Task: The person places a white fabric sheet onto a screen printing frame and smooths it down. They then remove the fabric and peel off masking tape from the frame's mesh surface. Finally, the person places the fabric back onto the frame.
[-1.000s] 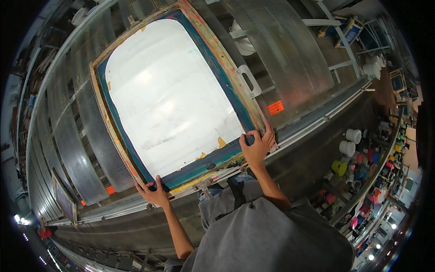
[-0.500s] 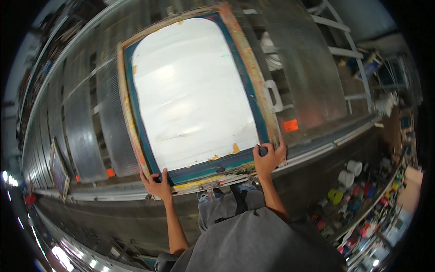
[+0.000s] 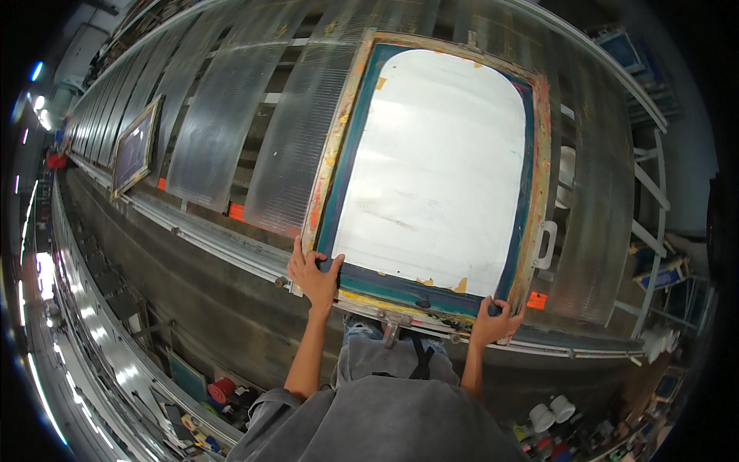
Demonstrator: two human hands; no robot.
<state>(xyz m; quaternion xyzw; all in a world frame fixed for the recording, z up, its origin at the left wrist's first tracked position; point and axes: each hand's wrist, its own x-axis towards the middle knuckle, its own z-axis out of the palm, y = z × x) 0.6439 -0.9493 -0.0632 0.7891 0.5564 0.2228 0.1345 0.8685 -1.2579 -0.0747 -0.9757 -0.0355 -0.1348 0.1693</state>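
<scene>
Head view: left hand point(image 3: 314, 275) and right hand point(image 3: 496, 323) clamp the lower corners of a printing screen frame point(image 3: 333, 158). Its long axis runs upward from the grip, tilted slightly rightward, against a ribbed panel wall point(image 3: 231, 115).

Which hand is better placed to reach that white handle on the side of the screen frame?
Right, probably. The right hand grips the bottom right corner of the screen frame, just below the white handle on that side rail. The left hand holds the opposite bottom corner, across the frame.

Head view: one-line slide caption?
Left hand and right hand grip the lower corners of a paint-stained screen-printing frame against ribbed translucent panels.
</scene>
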